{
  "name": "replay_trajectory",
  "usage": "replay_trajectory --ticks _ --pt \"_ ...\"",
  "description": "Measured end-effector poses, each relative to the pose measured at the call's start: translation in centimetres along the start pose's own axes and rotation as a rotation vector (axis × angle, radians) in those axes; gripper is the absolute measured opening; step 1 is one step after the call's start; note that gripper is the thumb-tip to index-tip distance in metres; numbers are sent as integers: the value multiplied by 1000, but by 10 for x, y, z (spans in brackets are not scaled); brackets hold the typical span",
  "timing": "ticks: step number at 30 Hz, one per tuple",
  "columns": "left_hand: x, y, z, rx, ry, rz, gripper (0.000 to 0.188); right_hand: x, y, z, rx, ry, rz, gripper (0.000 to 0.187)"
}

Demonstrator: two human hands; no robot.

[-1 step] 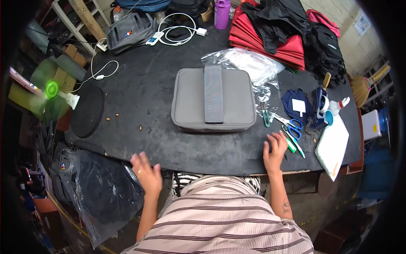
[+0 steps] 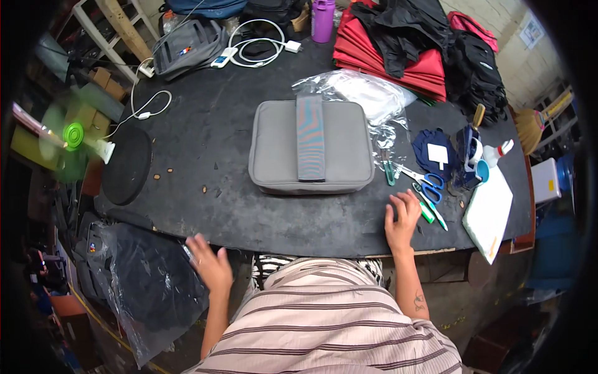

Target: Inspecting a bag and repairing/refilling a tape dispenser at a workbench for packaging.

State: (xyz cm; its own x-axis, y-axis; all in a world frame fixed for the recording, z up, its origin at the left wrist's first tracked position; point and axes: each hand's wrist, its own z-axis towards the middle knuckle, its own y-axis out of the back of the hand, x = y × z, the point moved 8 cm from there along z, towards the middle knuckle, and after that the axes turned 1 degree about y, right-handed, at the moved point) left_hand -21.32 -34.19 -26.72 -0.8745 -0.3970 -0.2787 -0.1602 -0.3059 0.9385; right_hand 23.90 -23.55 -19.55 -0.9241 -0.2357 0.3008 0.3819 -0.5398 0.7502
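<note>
A grey zippered fabric case (image 2: pixel 268 143) with a wide grey strap (image 2: pixel 311 140) lies on the dark table, in front of me. My left hand (image 2: pixel 210 265) is at the table's front edge, fingers spread and empty, near the clear plastic bag (image 2: pixel 156 293) with a dark item inside. On the right, my right hand (image 2: pixel 403 221) rests by the table edge with fingers loosely curved apart and nothing visible in them. Close to it lie blue-handled scissors (image 2: pixel 431 188), green-handled thread snips (image 2: pixel 389 171), a green marker (image 2: pixel 427 213) and a thin green-and-white pen-like tool (image 2: pixel 438 217).
Clear plastic wrapping (image 2: pixel 367 93) lies behind the case, with stacked red fabric (image 2: pixel 380 62) beyond. A purple bottle (image 2: pixel 322 22), coiled white cable (image 2: pixel 258 43) and grey bag (image 2: pixel 190 50) stand at the back. A green fan (image 2: pixel 73 136) spins at left; a white pad (image 2: pixel 489 215) lies right.
My left hand has shifted slightly left and down. The whole scene sits a little further left in the picture.
</note>
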Motion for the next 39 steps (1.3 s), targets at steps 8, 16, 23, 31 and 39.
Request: replay_trajectory --ticks 8,16,23,31,39 --pt "-12 23 12 140 80 -356 18 -79 2 31 57 -261 -296 13" --pt "-257 54 99 165 -880 -468 54 -125 8 26 170 -488 -28 7" --pt "-282 4 131 479 -551 -1000 46 -32 -52 62 251 -87 125 29" --pt "-289 -15 146 525 -465 -1013 36 -63 -39 81 -38 -212 153 20" --pt "-295 -41 151 722 -307 -1018 32 82 -31 94 1 219 276 34"
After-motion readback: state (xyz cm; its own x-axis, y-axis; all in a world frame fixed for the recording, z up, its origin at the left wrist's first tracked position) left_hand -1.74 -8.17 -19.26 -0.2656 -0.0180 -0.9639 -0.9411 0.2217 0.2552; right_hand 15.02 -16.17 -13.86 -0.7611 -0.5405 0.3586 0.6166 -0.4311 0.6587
